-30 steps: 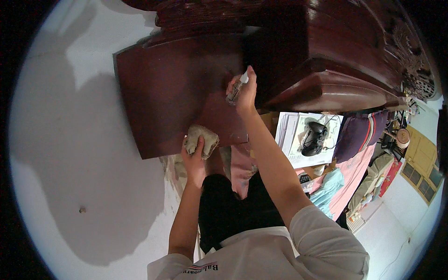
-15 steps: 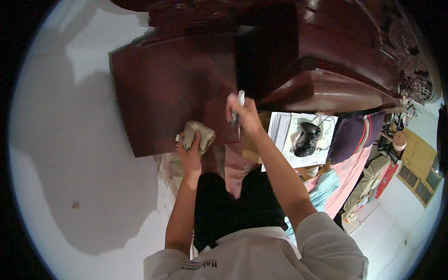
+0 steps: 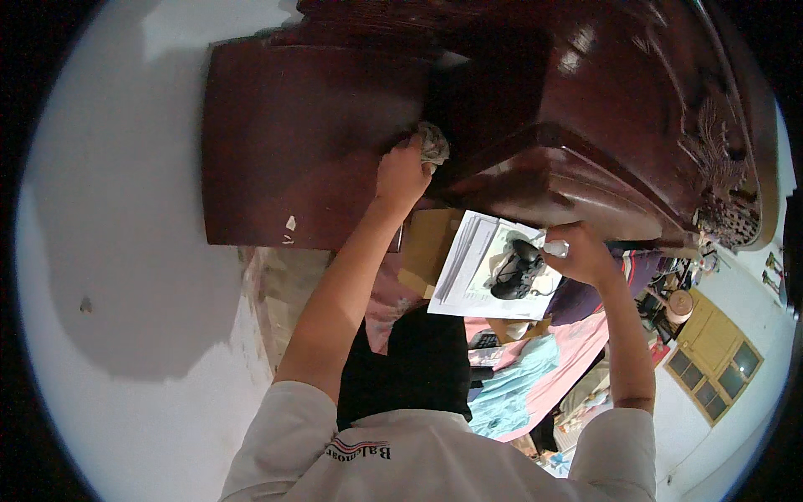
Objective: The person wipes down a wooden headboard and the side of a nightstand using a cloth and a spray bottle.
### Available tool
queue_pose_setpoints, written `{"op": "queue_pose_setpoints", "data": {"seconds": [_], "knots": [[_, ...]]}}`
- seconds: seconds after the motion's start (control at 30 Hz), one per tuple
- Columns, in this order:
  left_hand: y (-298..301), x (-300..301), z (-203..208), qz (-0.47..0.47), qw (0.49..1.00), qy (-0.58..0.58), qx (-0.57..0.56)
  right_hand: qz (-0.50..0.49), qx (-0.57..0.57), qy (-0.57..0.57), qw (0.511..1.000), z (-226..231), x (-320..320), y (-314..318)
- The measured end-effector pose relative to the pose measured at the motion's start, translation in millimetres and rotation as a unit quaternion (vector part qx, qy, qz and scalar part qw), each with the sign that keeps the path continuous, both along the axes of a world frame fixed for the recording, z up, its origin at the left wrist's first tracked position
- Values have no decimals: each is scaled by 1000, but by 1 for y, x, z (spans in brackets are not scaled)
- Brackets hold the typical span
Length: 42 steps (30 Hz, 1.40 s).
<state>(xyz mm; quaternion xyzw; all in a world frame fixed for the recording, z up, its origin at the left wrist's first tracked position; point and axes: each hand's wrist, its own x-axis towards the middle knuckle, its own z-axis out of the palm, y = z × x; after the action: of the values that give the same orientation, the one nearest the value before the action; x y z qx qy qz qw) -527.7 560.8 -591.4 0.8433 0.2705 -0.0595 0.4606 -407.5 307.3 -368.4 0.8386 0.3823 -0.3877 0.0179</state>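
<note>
My left hand (image 3: 404, 171) is closed around a crumpled greyish cloth (image 3: 433, 144). It presses the cloth at the right edge of a flat, dark red-brown wooden top (image 3: 309, 142), beside a dark gap. My right hand (image 3: 581, 253) is off to the right, its fingers wrapped around an object with a white top (image 3: 555, 248), which looks like a small bottle; the rest of it is hidden by the hand. Just left of that hand, a black game controller (image 3: 517, 269) lies on a stack of papers (image 3: 456, 289).
Glossy carved dark wooden furniture (image 3: 619, 117) rises at the right. Small whitish scraps (image 3: 290, 223) lie near the wooden top's front edge. A cardboard box (image 3: 429, 238) stands under the papers. A light blue cloth (image 3: 519, 385) lies on pink bedding (image 3: 577, 347). A white wall (image 3: 134, 251) borders the left.
My left hand has carried the cloth from the wooden top's front edge up and right to its right edge. My right hand has swung right, past the controller, still gripping the white-topped object.
</note>
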Motion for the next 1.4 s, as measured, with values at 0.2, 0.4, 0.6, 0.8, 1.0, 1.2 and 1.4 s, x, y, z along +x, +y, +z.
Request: {"op": "queue_pose_setpoints", "data": {"seconds": [0.2,0.4,0.6,0.8,1.0,1.2,1.4], "knots": [[-28,38,-30,-49,994,96,34,57,-94,-2,994,-19,41,-25],[-35,46,-50,52,990,128,-40,46,-125,31,991,-28,49,-29],[-54,28,-20,198,966,-11,-163,29,-149,44,987,-30,55,-32],[-53,21,56,208,944,-166,-196,36,-129,62,989,-35,57,-30],[-34,53,133,191,889,-351,-226,35,-96,75,992,-33,57,-25],[-27,63,137,152,887,-374,-224,6,-142,79,987,-22,52,-8],[-43,53,60,206,894,-323,-234,60,-98,34,993,-35,55,-27]]}}
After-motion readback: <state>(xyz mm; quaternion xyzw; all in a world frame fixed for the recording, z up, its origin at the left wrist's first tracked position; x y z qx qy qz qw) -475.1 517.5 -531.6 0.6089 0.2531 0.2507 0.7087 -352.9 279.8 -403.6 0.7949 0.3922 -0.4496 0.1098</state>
